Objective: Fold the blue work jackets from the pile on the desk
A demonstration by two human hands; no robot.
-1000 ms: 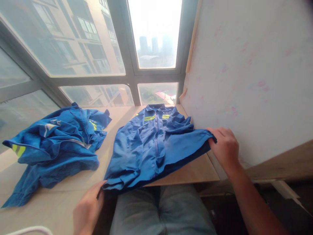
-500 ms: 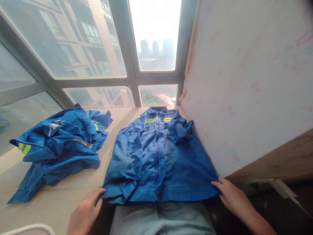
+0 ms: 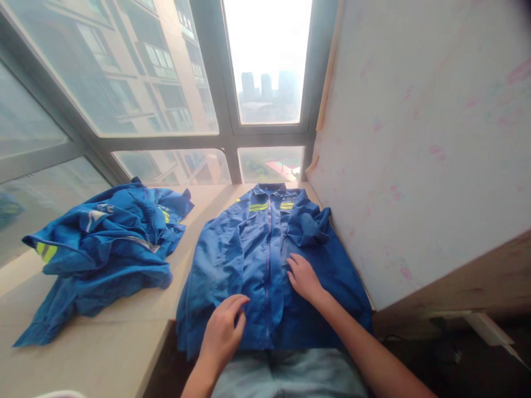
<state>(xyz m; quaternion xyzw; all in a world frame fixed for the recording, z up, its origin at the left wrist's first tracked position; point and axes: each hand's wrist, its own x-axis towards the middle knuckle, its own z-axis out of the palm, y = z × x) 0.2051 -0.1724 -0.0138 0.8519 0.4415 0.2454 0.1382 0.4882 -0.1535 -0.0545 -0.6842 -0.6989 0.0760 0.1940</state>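
On the pale flat table (image 3: 120,342), had the blue cloth zip-up jacket (image 3: 255,268) lying lengthwise ahead, right hand (image 3: 305,279) nearer its collar (image 3: 269,189), left hand (image 3: 224,329) further back, both loosely spread, gripping nothing.

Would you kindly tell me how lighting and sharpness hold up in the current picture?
Head view: the upper window glares nearly white, and the towers fade into haze; same view: yellow stripes on the spread jacket stand out, but its chest lettering is too soft to read; same view: the top right corner darkens.
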